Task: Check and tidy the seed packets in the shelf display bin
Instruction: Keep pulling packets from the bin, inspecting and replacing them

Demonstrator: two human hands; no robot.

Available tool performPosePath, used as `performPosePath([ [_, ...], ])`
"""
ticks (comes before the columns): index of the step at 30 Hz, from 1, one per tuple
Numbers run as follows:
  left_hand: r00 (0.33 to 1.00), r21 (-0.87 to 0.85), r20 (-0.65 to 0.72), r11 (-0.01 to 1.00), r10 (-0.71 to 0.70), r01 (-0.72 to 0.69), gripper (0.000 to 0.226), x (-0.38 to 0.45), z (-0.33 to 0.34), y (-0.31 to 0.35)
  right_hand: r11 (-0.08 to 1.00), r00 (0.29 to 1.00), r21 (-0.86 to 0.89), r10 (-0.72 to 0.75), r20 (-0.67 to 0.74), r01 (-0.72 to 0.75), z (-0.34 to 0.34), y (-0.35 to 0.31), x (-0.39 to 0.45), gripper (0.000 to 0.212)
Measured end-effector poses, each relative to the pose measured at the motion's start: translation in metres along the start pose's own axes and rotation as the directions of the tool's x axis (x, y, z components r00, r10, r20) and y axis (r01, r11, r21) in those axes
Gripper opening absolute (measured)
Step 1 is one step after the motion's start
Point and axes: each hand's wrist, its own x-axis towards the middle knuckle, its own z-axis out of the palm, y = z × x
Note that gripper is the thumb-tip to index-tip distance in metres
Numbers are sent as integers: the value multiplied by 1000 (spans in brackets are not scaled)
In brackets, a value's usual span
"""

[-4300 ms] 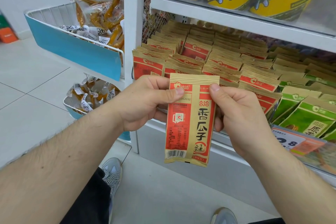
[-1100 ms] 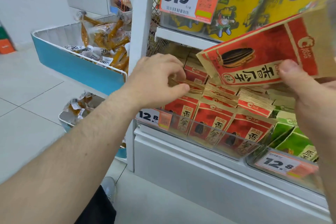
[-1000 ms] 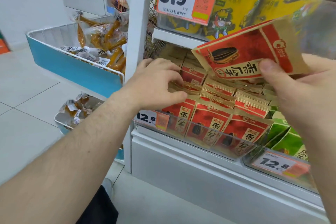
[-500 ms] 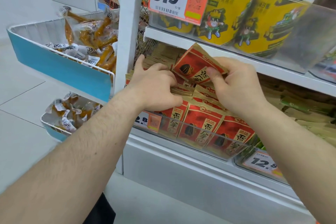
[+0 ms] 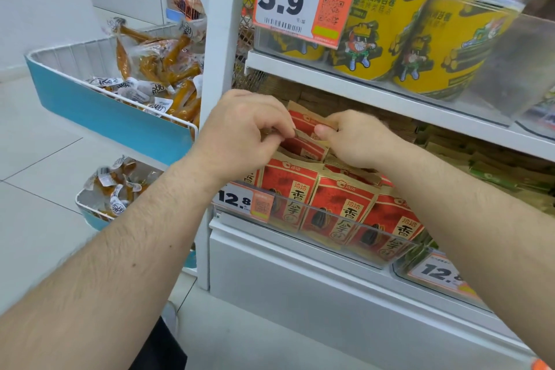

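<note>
Two hands meet over the bin. On the left, the left hand (image 5: 240, 132) has curled fingers pinching the tops of the red and tan paper seed packets (image 5: 303, 147) to hold a gap. Next, the right hand (image 5: 357, 141) pinches one red seed packet (image 5: 309, 122) and tucks it into the back rows, behind the clear plastic bin front (image 5: 345, 219). The packet could bend or knock its neighbours crooked if pushed too hard. Half a second ago it stuck up higher; now it sits lower.
</note>
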Motion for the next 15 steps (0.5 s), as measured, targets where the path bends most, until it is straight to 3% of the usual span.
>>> performPosePath([
  [3,993,-74,-115,997,-27,18,29,-5,-7,5,997,996,-32,72,48,-70,0,4,16,52],
  [7,945,-159,-308,985,-111,64,32,-16,-13,6,996,999,-77,48,24,-46,0,0,31,32],
  [11,858,-324,-462,943,-226,75,37,-20,-23,-3,988,1000,-153,7,10,-6,-1,-13,37,33],
  [15,728,-402,-587,908,-354,118,37,-22,-32,-3,989,998,-145,-11,54,19,0,-19,42,28],
])
